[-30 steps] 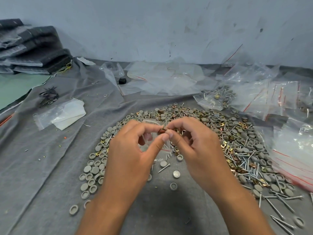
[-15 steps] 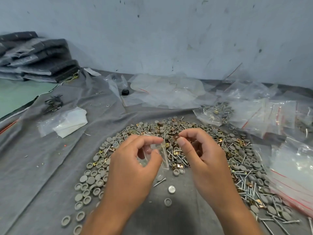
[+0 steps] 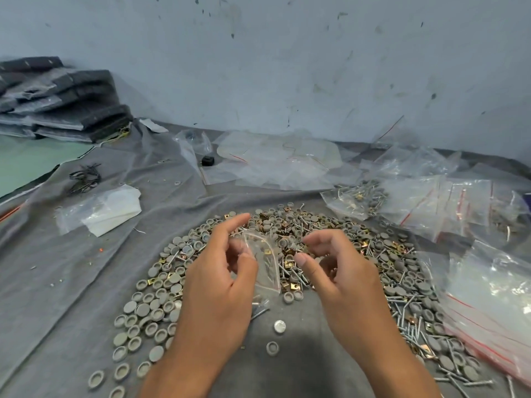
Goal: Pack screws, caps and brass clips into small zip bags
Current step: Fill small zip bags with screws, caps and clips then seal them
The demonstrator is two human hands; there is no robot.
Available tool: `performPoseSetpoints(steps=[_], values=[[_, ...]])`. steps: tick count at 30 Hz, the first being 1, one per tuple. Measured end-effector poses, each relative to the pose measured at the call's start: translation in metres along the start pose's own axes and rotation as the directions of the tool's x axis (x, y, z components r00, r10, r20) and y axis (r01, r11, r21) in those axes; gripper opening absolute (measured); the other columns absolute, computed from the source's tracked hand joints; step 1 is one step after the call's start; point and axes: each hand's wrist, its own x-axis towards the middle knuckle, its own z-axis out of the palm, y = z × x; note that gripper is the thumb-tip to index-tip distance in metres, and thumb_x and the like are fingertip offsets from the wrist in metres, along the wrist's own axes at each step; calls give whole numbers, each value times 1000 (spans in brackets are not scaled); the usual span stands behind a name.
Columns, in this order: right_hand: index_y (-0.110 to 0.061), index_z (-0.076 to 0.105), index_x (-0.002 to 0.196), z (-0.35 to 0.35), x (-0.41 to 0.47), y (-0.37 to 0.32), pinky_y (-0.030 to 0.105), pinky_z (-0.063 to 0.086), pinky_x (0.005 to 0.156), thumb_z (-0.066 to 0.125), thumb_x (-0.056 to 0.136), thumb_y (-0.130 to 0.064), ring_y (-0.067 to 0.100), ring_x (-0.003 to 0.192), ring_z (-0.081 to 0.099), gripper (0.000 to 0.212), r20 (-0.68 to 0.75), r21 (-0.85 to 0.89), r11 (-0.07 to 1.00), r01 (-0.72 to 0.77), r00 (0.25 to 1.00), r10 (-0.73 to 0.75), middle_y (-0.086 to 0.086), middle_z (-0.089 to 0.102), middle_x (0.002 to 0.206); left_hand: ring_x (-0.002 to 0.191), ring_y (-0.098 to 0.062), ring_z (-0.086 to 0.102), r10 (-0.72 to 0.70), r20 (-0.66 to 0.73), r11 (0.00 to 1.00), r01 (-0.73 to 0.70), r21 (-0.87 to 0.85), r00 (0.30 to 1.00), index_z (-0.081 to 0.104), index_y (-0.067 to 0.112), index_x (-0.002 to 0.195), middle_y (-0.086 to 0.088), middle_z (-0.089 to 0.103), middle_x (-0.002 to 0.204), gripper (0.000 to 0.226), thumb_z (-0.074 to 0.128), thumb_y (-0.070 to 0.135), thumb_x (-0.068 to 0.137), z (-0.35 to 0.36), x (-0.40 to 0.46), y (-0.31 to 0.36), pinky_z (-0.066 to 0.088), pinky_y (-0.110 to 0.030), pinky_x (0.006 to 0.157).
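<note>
My left hand pinches a small clear zip bag between thumb and fingers, with the index finger stretched out above it. A brass clip and a few screws show through the bag. My right hand hovers just right of the bag, its fingers loosely curled and holding nothing. Under both hands, a crescent-shaped pile on the grey cloth holds grey caps, screws and brass clips.
Filled zip bags with red strips lie at the right and back right. Empty clear bags are spread near the wall. A white-lined bag, black ties and stacked dark material are at the left.
My hands have drawn apart. The right hand, which pinched a brass clip at the bag's mouth, has let go, and a clip now sits inside the bag.
</note>
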Motion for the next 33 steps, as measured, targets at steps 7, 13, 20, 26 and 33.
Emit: performPoseSetpoints(steps=[7,13,20,26,33], values=[[-39,66,97,-1,-2,13,7,46,74,73,92,-22,-9,92,62,20,23,-97,994,-51,998,53,-26,67,89,60,-9,57,17,12,1000,-17,-11,1000,66,45,107,10,64,79,25,58,23,97,5,-1,3,50,-30,53],[-46,60,126,-3,-1,6,38,47,103,55,101,-37,-2,127,49,27,86,-80,995,53,995,-46,-32,56,126,86,-10,64,94,70,994,-91,-53,993,69,40,99,18,68,92,14,56,34,97,9,1,6,50,-28,73],[-33,72,100,-4,-2,-7,28,49,89,61,94,-42,12,106,65,15,120,232,970,76,987,-106,-13,70,105,93,-9,66,58,224,932,28,-361,973,75,39,94,5,70,99,11,65,38,90,7,5,13,51,-18,78],[-30,67,88,-3,-4,-8,13,42,64,62,94,-46,0,67,54,18,170,281,960,20,983,-70,-13,62,75,81,-10,71,-229,377,738,413,-533,897,80,29,95,-2,77,92,18,69,31,80,8,5,9,56,-19,69],[-30,62,86,2,-7,-4,26,44,57,56,98,-38,5,61,51,15,-25,273,962,-32,999,41,-11,59,70,103,-12,73,-199,461,790,420,-447,865,72,27,116,3,76,111,42,83,39,78,8,8,5,56,-16,80]])
